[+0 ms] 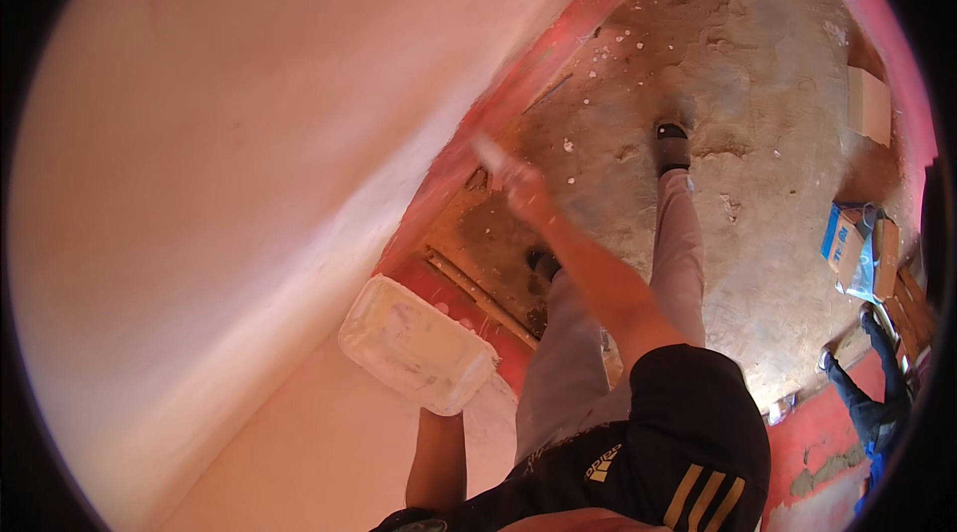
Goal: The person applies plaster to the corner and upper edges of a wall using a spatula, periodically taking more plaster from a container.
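Observation:
My left hand [455, 315] grips a shallow white rectangular plastic tub [419, 345] near the corner of the wall; most of the hand is hidden under it, with fingertips showing past its far rim. Whitish, smeared material coats the inside of the tub. My right arm is stretched forward, and its hand [528, 195] is closed around a pale tool [490, 155] smeared by motion, so its kind cannot be made out. The tool's tip is close to the red band [454, 168] along the bottom of the wall.
A pale wall [249, 133] rises at the left. Long strips [478, 295] lie by its foot on the rough, spotted floor [768, 53]. To the right are a cardboard box [869, 105], a blue-and-brown box [859, 248] and another person's dark-clothed legs [872, 387].

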A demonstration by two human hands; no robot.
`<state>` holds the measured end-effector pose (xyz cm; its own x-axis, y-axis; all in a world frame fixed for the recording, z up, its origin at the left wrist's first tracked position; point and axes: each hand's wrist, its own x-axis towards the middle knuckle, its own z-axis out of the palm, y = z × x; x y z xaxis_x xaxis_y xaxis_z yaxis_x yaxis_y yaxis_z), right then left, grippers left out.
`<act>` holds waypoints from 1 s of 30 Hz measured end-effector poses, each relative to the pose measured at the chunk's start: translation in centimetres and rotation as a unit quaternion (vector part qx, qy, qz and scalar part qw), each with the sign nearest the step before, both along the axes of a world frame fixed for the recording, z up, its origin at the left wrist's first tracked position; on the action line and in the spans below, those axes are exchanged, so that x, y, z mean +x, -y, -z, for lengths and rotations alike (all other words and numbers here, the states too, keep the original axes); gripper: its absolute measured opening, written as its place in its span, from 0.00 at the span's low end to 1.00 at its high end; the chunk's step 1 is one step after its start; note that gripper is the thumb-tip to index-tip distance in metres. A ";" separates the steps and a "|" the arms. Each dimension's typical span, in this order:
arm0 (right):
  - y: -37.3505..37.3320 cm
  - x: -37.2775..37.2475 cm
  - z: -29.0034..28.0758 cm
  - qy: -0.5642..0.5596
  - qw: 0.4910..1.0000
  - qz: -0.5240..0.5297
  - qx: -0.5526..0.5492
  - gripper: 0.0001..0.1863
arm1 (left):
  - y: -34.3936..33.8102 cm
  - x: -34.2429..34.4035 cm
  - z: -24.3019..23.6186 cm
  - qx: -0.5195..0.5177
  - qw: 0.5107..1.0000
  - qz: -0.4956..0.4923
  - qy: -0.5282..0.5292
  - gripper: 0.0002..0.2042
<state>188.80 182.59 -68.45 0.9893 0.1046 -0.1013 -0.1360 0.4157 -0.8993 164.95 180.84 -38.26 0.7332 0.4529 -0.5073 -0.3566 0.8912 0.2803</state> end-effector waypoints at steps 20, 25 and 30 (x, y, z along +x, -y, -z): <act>1.7 -8.0 -2.9 0.222 0.938 -0.021 -0.264 0.14 | -3.3 -9.0 -2.7 -0.043 0.981 0.102 0.159 0.35; -3.5 -5.3 -5.5 -0.020 0.996 -0.086 0.002 0.10 | -4.8 -24.3 -2.3 -0.058 0.996 -0.060 0.036 0.33; -7.9 -24.3 -7.8 0.050 0.986 -0.128 -0.097 0.08 | -5.9 -33.8 2.1 0.015 0.980 -0.178 -0.084 0.32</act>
